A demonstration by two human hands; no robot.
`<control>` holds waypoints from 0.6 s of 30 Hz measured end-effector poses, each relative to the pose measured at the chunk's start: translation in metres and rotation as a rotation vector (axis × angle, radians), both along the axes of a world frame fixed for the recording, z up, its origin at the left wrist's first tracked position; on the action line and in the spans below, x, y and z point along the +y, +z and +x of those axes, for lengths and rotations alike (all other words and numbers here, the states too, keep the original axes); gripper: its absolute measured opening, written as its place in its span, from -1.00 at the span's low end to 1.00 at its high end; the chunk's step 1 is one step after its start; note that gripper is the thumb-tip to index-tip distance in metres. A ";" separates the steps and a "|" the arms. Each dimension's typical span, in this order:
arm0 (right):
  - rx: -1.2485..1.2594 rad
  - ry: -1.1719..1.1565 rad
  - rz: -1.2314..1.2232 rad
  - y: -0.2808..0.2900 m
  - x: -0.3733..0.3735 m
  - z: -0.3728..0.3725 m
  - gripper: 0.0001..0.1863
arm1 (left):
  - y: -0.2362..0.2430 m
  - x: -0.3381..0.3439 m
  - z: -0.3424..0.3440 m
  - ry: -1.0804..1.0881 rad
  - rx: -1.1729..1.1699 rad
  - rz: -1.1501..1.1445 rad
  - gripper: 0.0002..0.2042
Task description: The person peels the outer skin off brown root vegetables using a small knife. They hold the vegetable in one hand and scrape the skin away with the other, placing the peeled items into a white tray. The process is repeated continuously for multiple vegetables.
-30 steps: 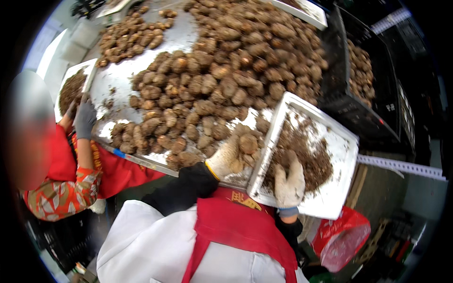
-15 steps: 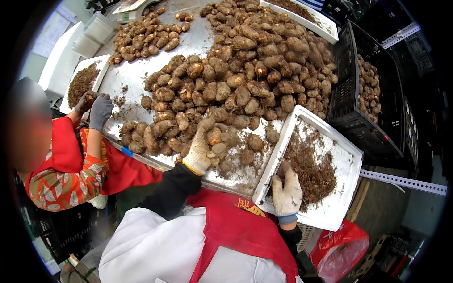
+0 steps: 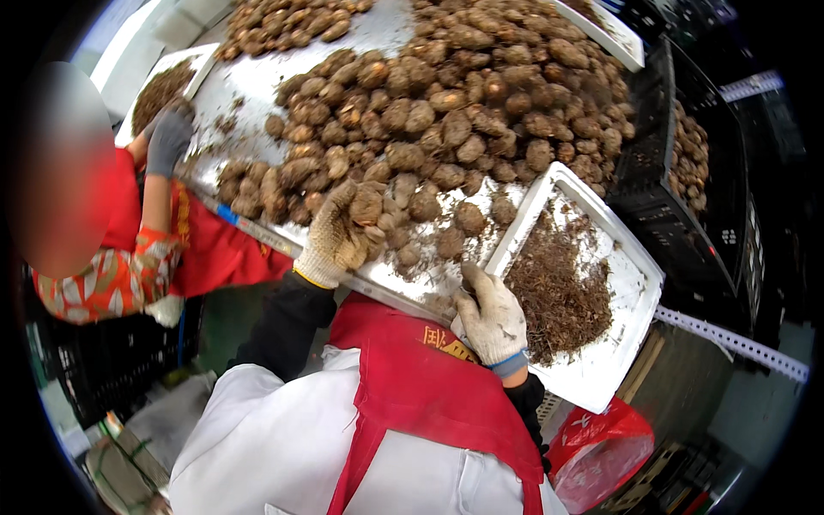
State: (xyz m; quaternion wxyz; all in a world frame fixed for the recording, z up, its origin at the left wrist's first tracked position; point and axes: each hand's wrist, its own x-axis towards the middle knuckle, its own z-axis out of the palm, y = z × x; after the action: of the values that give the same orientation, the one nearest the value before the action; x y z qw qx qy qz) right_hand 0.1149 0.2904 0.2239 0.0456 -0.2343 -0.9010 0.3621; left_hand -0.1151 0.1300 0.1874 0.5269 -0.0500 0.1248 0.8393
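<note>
My left hand (image 3: 333, 239), in a dirty cream knitted glove, is closed around a round brown taro (image 3: 366, 206) at the near edge of the large heap of taros (image 3: 481, 112). My right hand (image 3: 496, 319), in a paler glove with a blue cuff, is over the near left rim of a white foam tray (image 3: 631, 330). Its fingers are bent together, and whatever they hold is hidden. Brown fibrous peelings (image 3: 558, 296) lie in the tray. A few loose taros (image 3: 469, 218) sit on the metal table (image 3: 245, 81) between my hands.
At the left, a co-worker's grey-gloved hand (image 3: 169, 142) is beside another foam tray (image 3: 202, 64) of peelings. A smaller taro pile (image 3: 283, 26) lies at the far left. A black crate (image 3: 648, 163) with taros stands at the right, above a red plastic bag (image 3: 601, 451).
My right hand has come left out of the tray's peelings to its rim. My left hand has drawn back toward me and turned, with a taro in it. The whole view has shifted.
</note>
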 end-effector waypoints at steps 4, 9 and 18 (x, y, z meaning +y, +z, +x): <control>-0.005 0.313 0.088 -0.021 -0.001 -0.007 -0.67 | -0.031 -0.065 0.013 0.299 -0.051 0.020 -0.66; -0.025 0.439 0.226 -0.033 -0.002 -0.006 -0.72 | -0.057 -0.115 0.066 0.618 -0.149 -1.047 -0.72; 0.022 0.470 0.222 -0.036 -0.003 -0.005 -0.77 | -0.155 -0.077 0.092 0.618 -0.187 -1.057 -0.63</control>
State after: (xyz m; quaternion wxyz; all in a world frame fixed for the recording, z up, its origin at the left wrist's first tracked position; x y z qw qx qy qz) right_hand 0.1094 0.2878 0.1879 -0.0045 -0.0080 -0.9644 0.2642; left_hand -0.0232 0.0533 0.0324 0.1722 -0.4113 0.4566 0.7699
